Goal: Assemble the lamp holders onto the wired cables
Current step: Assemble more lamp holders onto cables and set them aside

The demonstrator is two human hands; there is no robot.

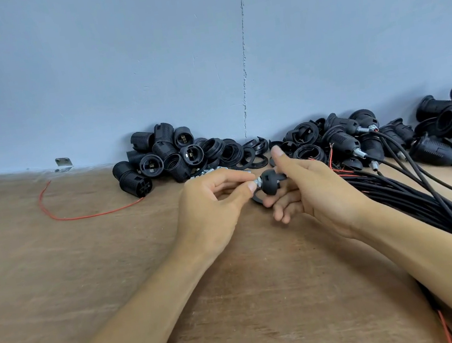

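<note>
Over the near tabletop [75,275], my right hand [321,188] grips a cap [271,185] mid-scene; left fingers [251,187] pinch its nipple [258,181], probably screwing it in. Next needs a cable [422,204] from the right.

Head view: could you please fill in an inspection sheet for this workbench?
Surface: wooden bench, worn brown top.
Job's things: black holder cap in hand; holder bodies piled by the wall; loose rings beside them; wired holders at right.
Clutter: loose red wire; metal bracket by the wall.
Grippers: left hand pinches the metal fitting on the cap; right hand grips the cap.
Cables: black cable bundle lying at right.
Surroundings: blue wall with a vertical crack.
</note>
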